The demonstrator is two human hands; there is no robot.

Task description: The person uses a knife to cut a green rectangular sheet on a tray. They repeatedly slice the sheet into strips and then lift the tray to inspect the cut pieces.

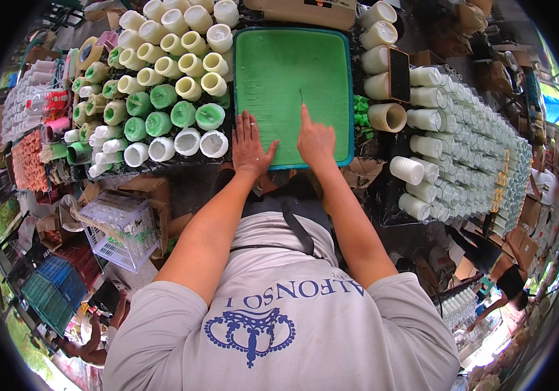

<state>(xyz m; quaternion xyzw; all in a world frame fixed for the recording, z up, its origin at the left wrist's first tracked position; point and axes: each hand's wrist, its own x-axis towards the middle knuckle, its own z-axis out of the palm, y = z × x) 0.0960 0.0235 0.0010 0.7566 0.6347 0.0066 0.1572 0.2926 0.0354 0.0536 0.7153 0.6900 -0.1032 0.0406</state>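
My left hand [250, 148] lies with its fingers spread on the left part of a green sheet [292, 62] that fills a shallow tray with a teal rim [349, 85]. My right hand [315, 140] is over the right half, index finger stretched forward and the other fingers curled under. A thin dark line [301, 95], perhaps a slim tool or a cut, runs from that fingertip; I cannot tell what the curled fingers hold. Small bright green pieces [361, 111] lie just right of the tray.
Cream, green and white cylinders [188, 65] crowd the left; white ones [442, 143] stand in rows rightward, past a brown-rimmed cylinder [387, 117]. A cardboard box [299, 12] sits beyond the tray. Low left is a lilac crate [120, 228]. Other people [511, 287] show at both lower sides.
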